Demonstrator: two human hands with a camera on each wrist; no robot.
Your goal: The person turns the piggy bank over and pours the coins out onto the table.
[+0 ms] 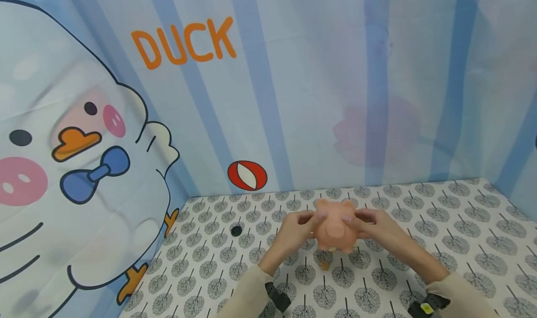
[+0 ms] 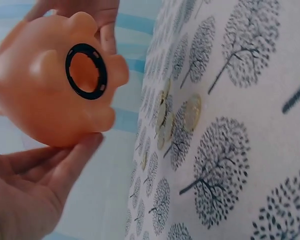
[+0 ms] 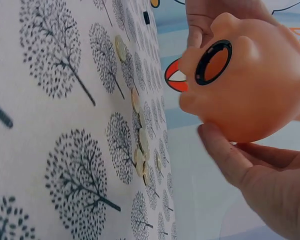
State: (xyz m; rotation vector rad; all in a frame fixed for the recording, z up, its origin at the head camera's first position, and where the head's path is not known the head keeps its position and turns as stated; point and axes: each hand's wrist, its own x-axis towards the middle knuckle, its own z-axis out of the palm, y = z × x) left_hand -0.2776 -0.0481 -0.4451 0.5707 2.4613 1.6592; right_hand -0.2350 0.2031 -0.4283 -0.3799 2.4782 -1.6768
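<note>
A pink piggy bank (image 1: 335, 227) is held up off the tablecloth between both hands. My left hand (image 1: 292, 233) grips one side of it, thumb on top and fingers along the flank. On the other side my right hand (image 1: 381, 227) holds it in the same way. In the left wrist view, a black-rimmed hole (image 2: 85, 72) in the belly is uncovered and faces the table. Several gold-coloured coins (image 3: 143, 142) lie on the cloth below, some overlapping. One coin (image 2: 192, 112) sits a little apart. How many remain inside the bank is hidden.
A small round black cap (image 1: 236, 231) lies on the tree-patterned tablecloth (image 1: 419, 280), left of the hands. Behind the table hangs a blue striped curtain (image 1: 310, 99) with a large printed duck (image 1: 84, 229) at the left. Each wrist wears a dark strap (image 1: 278, 297).
</note>
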